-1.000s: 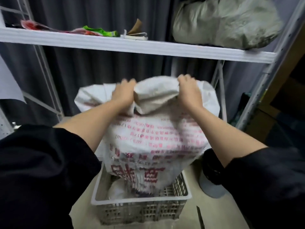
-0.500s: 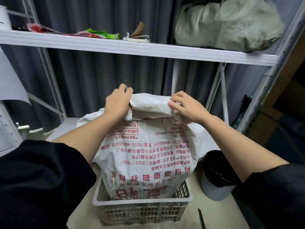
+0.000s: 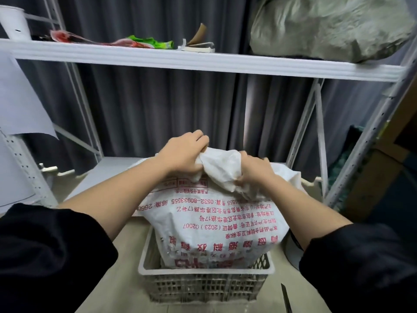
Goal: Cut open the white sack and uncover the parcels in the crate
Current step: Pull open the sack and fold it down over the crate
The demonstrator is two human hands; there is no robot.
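Both grips are bunched on the gathered top of the white sack (image 3: 214,224): the left hand (image 3: 182,154) clutches the fabric from the far side, fingers curled over the twist, and the right hand (image 3: 255,171) squeezes a fold of it from the near side. The sack stands upright in the grey crate (image 3: 203,288), which sits at the near edge of the desk (image 3: 126,249), and bulges above the rim. No parcels show and no cut is visible, so the uncovering looks mostly undone. A thin blade-like tool (image 3: 286,298) lies on the desk just right of the crate, untouched.
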